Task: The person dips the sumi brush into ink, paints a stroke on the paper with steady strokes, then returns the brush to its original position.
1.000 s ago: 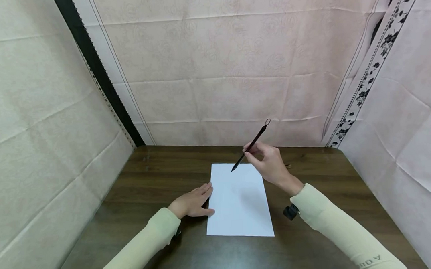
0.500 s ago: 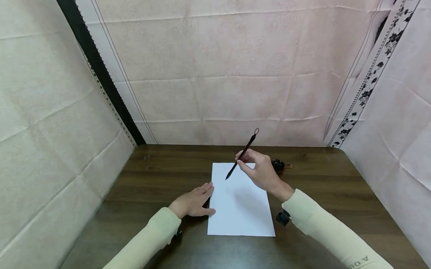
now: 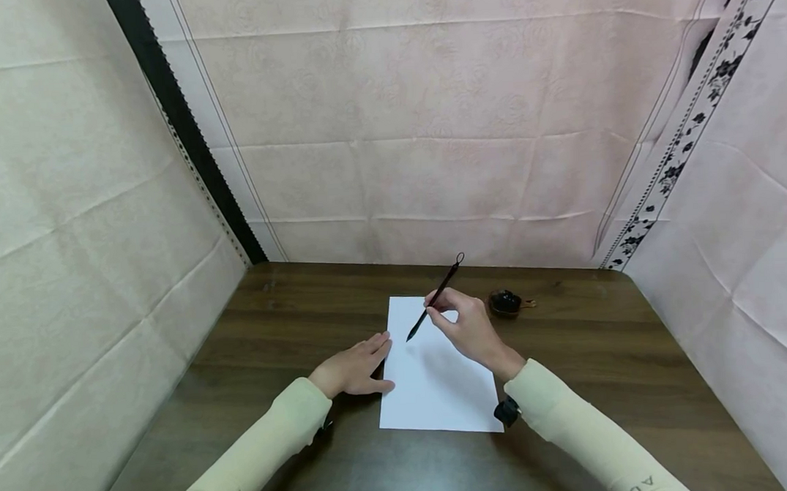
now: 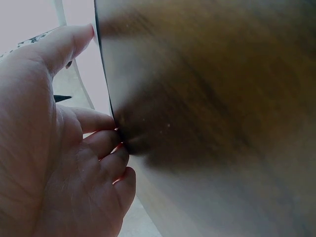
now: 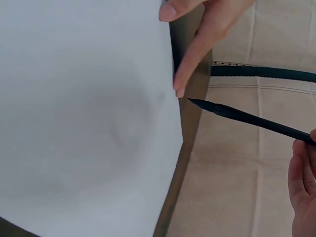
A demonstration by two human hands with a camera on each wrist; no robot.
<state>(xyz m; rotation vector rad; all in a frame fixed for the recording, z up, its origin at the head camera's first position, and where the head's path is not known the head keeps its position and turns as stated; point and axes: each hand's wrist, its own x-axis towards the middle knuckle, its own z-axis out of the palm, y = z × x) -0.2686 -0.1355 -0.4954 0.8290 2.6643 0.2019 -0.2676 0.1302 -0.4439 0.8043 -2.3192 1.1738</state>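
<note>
Fingers (image 3: 450,295) of the right hand (image 3: 473,331) pinch a slender dark brush (image 3: 447,279), its black tip over a rectangular white paper sheet (image 3: 433,394); the left hand (image 3: 353,368), thumb spread wide, rests at the sheet's left edge on the brown wooden bench (image 3: 291,316). No stroke shows, so the brushwork appears all left to do. Only the head view includes the small round black-filled dish (image 3: 505,302) beyond; only the left wrist view reveals the left palm (image 4: 74,177).

Remotely, I see paper (image 3: 427,401) on a table (image 3: 285,323), the left hand (image 3: 351,367) touching its left edge. The right hand (image 3: 468,327) is over the paper, a brush (image 3: 444,282) in its grip. Just beyond that hand, rightward, sits a small dish (image 3: 505,312); cloth (image 3: 391,180) hangs farther beyond both hands.
</note>
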